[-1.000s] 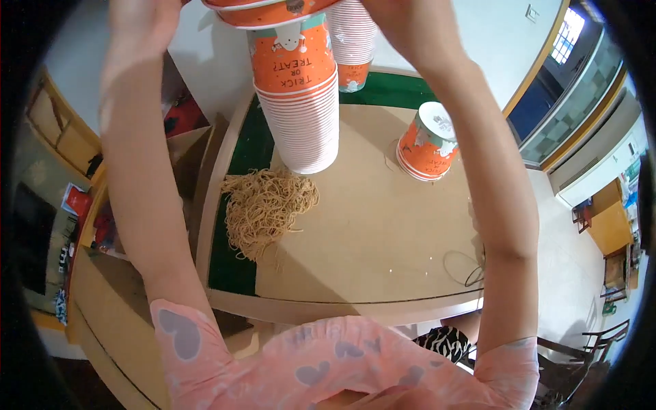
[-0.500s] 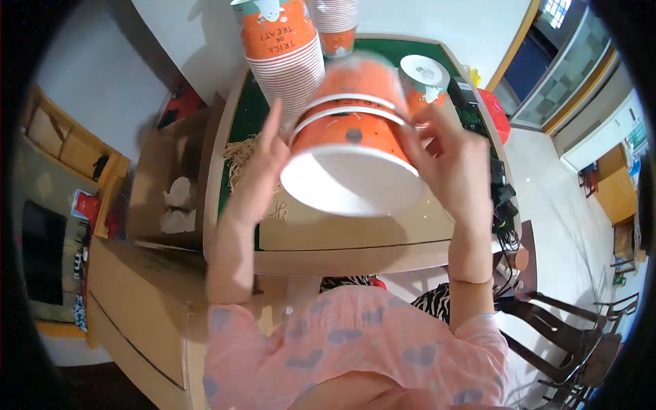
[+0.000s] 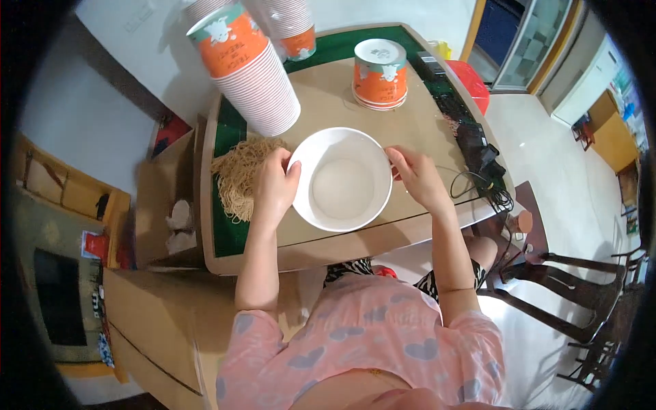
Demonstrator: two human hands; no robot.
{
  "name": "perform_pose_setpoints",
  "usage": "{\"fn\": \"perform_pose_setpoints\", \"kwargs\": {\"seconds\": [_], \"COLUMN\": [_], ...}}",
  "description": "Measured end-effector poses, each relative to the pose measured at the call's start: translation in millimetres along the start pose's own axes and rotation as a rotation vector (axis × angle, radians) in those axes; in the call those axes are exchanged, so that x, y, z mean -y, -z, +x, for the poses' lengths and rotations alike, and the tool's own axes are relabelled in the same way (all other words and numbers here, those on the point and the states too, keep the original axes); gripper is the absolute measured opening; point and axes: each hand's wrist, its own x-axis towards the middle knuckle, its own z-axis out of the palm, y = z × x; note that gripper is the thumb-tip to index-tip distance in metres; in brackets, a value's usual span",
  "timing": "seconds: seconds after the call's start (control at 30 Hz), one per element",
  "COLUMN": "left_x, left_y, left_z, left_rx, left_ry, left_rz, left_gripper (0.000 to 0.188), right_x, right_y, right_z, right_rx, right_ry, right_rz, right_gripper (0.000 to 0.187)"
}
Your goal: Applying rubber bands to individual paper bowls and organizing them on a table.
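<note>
- Bowl (image 3: 340, 181), white inside, is held mouth up above the near part of the table (image 3: 328, 85); whether another is nested beneath cannot be told.
- Its left rim is gripped by the left hand (image 3: 275, 188), the thumb being laid over the edge.
- Its right rim is held by the right hand (image 3: 418, 179), whose fingers are partly hidden.
- Tangled tan strands (image 3: 236, 179) are heaped just beside the left hand.
- Beyond them, a tall stack (image 3: 256, 85) of nested orange-and-white bowls is set; a second stack (image 3: 290, 31) is placed farther back.
- An upturned short stack (image 3: 380, 75) is stood toward the far side.
- Black cables and adapters (image 3: 478, 147) are gathered along the table's right edge.
</note>
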Motion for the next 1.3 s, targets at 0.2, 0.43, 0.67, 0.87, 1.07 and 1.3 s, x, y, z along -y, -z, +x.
{"fn": "perform_pose_setpoints", "kwargs": {"seconds": [0.2,0.43,0.67,0.87,1.07,1.3], "left_x": [-38.4,-31.7,-32.1,-37.2,-60.6,-89.8], "left_y": [5.4,19.2,24.3,38.0,57.1,102.5], "left_z": [22.2,63.5,66.0,67.3,72.4,106.7], "left_rx": [0.087,0.176,0.251,0.27,0.185,-0.132], "left_ry": [-0.149,-0.196,-0.17,-0.136,-0.129,-0.248], "left_rz": [-0.051,-0.166,-0.151,-0.25,-0.49,-0.571], "left_gripper": [0.018,0.02,0.017,0.023,0.016,0.033], "right_x": [33.6,70.9,78.3,111.3,102.2,137.2], "right_y": [28.9,48.4,50.4,51.8,67.1,74.5], "right_z": [-4.7,6.9,27.0,35.0,67.0,166.6], "right_rx": [0.03,0.006,0.047,0.076,0.032,-0.029], "right_ry": [0.079,0.137,0.058,0.022,0.199,0.019], "right_rz": [-0.313,-0.352,-0.384,-0.45,-0.39,-0.611], "right_gripper": [0.042,0.03,0.021,0.022,0.02,0.056]}}
